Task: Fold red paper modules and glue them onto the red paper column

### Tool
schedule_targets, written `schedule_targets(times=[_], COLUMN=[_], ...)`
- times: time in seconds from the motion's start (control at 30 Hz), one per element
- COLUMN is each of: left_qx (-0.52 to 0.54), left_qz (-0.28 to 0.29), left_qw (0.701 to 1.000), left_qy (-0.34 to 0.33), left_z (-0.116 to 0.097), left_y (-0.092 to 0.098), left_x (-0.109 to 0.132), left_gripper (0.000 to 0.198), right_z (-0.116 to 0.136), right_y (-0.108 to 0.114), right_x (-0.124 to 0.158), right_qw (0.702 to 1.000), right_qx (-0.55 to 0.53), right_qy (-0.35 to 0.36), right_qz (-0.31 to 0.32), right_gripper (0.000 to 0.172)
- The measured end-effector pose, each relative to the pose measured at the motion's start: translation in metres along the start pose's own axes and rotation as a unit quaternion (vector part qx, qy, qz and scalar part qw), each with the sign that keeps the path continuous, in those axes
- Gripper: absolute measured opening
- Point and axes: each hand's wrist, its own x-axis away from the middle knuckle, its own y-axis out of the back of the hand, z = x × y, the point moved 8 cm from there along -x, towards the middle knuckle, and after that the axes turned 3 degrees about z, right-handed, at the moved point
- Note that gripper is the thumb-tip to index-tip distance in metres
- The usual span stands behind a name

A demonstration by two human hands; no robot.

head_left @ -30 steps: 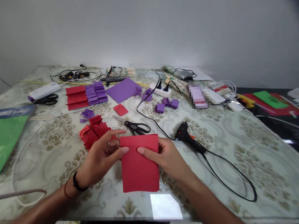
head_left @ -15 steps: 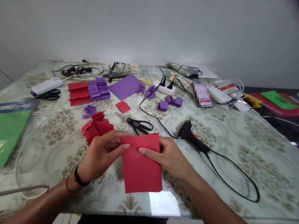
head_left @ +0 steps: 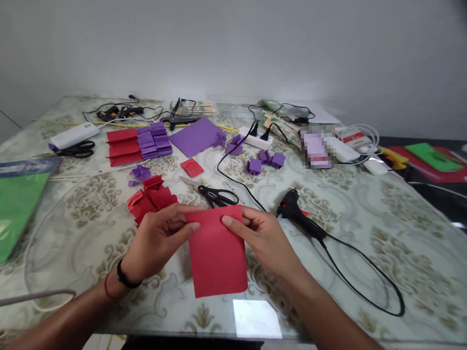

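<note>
A red sheet of paper [head_left: 217,259], apparently folded, is held up above the near part of the table. My left hand [head_left: 162,233] pinches its upper left corner, thumb in front and fingers behind. At the upper right, my right hand [head_left: 260,236] grips the sheet the same way, its thumb lying across the front near the top edge. Beyond the paper lie black-handled scissors [head_left: 217,195] and a small folded red piece [head_left: 192,168]. Several folded red paper pieces [head_left: 151,197] sit just past my left hand.
A black glue gun [head_left: 300,216] with a looping cord lies to the right. Purple folded pieces [head_left: 264,162], a purple sheet [head_left: 197,136] and a white power strip [head_left: 256,138] are farther back. A green paper pack [head_left: 14,212] is at the left, a phone [head_left: 315,147] at the right.
The red paper has shifted slightly left and up. My right hand has moved up along its right side, with the thumb now nearer the top edge. My left hand has barely moved.
</note>
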Motion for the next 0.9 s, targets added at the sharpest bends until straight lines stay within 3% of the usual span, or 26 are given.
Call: schedule_targets(times=[0.4, 0.9], left_qx=[-0.042, -0.023], left_qz=[-0.012, -0.021], left_qw=[0.999, 1.000], left_qy=[0.005, 0.000], left_z=[0.006, 0.003], left_y=[0.007, 0.009], left_x=[-0.004, -0.005], left_gripper=[0.032, 0.030], right_z=[0.001, 0.011], right_y=[0.007, 0.010], right_x=[-0.002, -0.001], right_qw=[0.999, 0.994], right_qx=[0.050, 0.082], right_qy=[0.012, 0.054], right_qz=[-0.013, -0.042], right_gripper=[0.040, 0.042])
